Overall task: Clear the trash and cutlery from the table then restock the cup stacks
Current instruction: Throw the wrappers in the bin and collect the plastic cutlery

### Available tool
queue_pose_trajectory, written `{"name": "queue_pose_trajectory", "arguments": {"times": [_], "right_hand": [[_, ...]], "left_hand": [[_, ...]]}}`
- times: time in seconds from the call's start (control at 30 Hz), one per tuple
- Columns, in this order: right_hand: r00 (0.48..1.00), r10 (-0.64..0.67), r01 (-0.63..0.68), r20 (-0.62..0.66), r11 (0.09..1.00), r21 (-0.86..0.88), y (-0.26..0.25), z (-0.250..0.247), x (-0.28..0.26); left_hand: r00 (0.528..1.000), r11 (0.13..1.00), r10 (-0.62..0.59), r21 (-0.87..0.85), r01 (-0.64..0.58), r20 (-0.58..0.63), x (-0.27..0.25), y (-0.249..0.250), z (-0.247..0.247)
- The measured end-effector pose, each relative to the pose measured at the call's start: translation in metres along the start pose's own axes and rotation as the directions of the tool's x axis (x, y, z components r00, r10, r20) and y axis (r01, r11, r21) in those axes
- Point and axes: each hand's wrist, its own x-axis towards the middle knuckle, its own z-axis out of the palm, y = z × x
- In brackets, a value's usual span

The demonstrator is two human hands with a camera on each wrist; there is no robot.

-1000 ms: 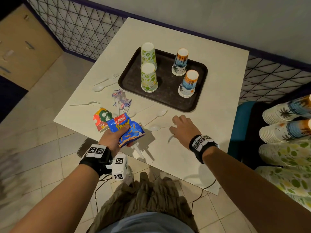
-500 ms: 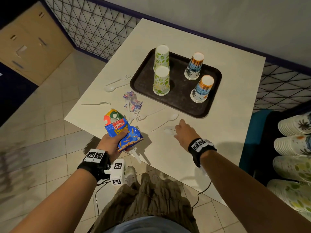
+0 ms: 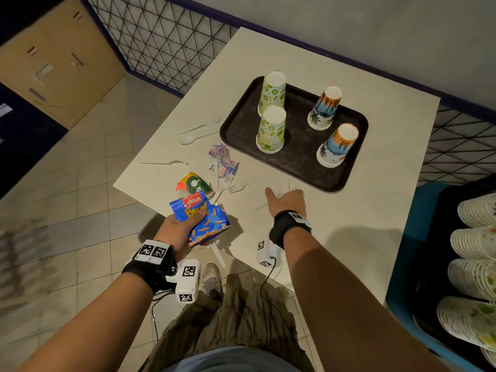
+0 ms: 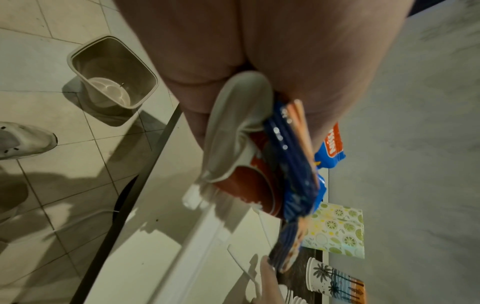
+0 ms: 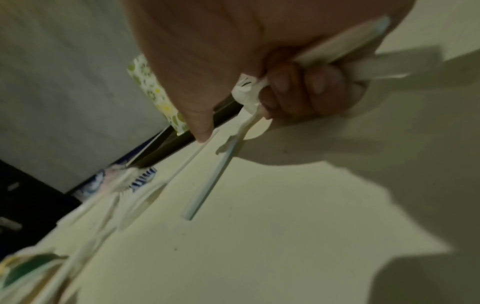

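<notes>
My left hand (image 3: 179, 229) grips a blue snack bag (image 3: 204, 218) at the table's near-left edge. In the left wrist view a red wrapper (image 4: 246, 185) and a white piece are bunched with the blue bag (image 4: 293, 174), and a white plastic knife (image 3: 218, 255) sticks out below. My right hand (image 3: 288, 202) is by the dark tray's (image 3: 300, 165) front edge, fingers (image 5: 298, 92) curled round several white plastic cutlery pieces (image 5: 207, 181). Loose forks (image 3: 236, 187), a spoon (image 3: 189, 139) and clear striped wrappers (image 3: 224, 162) lie on the white table (image 3: 349, 224).
The tray holds upside-down cup stacks, two green (image 3: 271, 130) and two with palm prints (image 3: 336, 146). Long cup stacks (image 3: 475, 251) lie in a blue crate at the right. A grey bin (image 4: 111, 74) stands on the tiled floor under the table's near-left corner.
My right hand has gone from lying flat on the table to forward near the tray, with its fingers curled round white cutlery. The left hand keeps hold of the blue bag.
</notes>
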Motion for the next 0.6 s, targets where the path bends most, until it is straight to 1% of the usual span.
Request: {"name": "queue_pose_trajectory", "arguments": {"times": [0.07,0.13,0.2,0.27,0.33,0.4,0.47,0.53,0.6], "right_hand": [[1.0,-0.009,0.009,0.008,0.996,-0.089,-0.008,0.006,0.001],[0.996,-0.08,0.087,0.04,0.976,-0.2,-0.009,0.007,0.002],[0.986,-0.134,0.156,0.097,0.95,-0.272,-0.007,0.003,0.001],[0.981,-0.153,0.183,0.121,0.938,-0.295,0.001,-0.005,-0.004],[0.976,-0.184,0.211,0.119,0.934,-0.287,0.011,-0.012,-0.009],[0.963,-0.223,0.251,0.151,0.946,-0.205,0.02,-0.018,-0.016],[0.927,-0.315,0.343,0.203,0.932,-0.12,0.025,-0.023,-0.029],[0.859,-0.432,0.465,0.275,0.883,-0.062,0.023,-0.02,-0.049],[0.791,-0.508,0.534,0.339,0.845,0.021,0.016,-0.02,-0.075]], "left_hand": [[1.0,1.0,-0.006,0.015,0.006,0.008,0.0,-0.003,-0.004],[1.0,1.0,0.0,0.01,0.0,0.01,0.0,-0.005,-0.005],[1.0,1.0,0.007,-0.012,-0.007,-0.001,0.0,-0.007,-0.007],[1.0,1.0,0.019,-0.017,-0.019,-0.006,-0.003,-0.008,-0.01],[1.0,1.0,0.019,-0.022,-0.02,-0.013,-0.005,-0.009,-0.014],[0.999,0.999,0.027,-0.028,-0.028,-0.032,-0.01,-0.012,-0.022],[0.996,0.999,0.028,-0.03,-0.03,-0.082,-0.014,-0.017,-0.033],[0.989,0.998,0.031,-0.051,-0.039,-0.144,-0.02,-0.025,-0.05],[0.986,0.997,0.04,-0.057,-0.05,-0.163,-0.025,-0.031,-0.061]]}}
